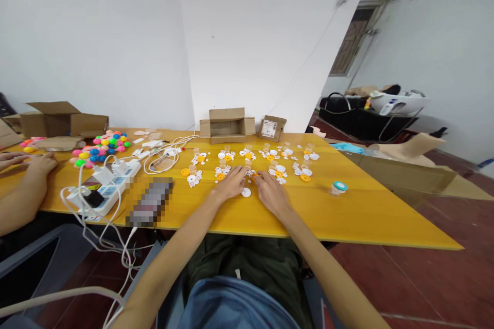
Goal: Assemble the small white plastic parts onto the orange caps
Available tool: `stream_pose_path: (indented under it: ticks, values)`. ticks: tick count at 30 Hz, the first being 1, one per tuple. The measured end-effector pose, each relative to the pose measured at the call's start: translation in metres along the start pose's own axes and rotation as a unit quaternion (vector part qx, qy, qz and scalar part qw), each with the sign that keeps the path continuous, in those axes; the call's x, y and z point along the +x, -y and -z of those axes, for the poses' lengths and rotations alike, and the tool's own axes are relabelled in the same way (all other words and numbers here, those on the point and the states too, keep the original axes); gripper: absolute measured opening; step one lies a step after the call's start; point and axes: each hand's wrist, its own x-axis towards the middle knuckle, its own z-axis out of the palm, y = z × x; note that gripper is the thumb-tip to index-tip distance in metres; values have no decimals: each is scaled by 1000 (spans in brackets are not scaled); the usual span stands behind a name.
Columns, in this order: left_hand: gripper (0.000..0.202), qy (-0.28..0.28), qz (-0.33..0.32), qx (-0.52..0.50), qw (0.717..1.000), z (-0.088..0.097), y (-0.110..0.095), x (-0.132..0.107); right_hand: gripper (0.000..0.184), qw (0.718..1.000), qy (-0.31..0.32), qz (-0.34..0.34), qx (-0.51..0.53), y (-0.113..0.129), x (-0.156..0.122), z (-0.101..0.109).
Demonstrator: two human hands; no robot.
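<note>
My left hand (230, 183) rests low over the table with its fingers bent together at a small pile of white perforated discs (250, 171). Whatever lies under those fingertips is too small to make out. Opposite it, my right hand (271, 193) has curled fingers beside an orange round piece (254, 177), partly covered by them; whether they grip it is unclear. A plain white disc (246, 193) lies between the two hands. Just beyond is a small clear cup (248, 163). Similar groups of white discs, orange lids (305, 178) and clear cups surround the hands.
A jar with a teal lid (339, 187) stands at right. To the left are a phone (150, 201), a power strip (116, 190) with tangled white cables, and colourful balls (104, 149). Cardboard boxes (227, 128) line the back. Another person's hands (40, 164) work at far left.
</note>
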Motion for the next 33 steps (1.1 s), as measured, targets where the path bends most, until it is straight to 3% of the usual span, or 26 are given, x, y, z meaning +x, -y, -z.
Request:
stream_pose_path:
  ticks: [12,33]
  values:
    - [43,9,-27,14,999,4,-4,0,44,1000,-4,-3,4,-3,-1,-4]
    - [52,24,-21,41,999,7,-10,3,47,1000,-11,6,4,-4,-1,-8]
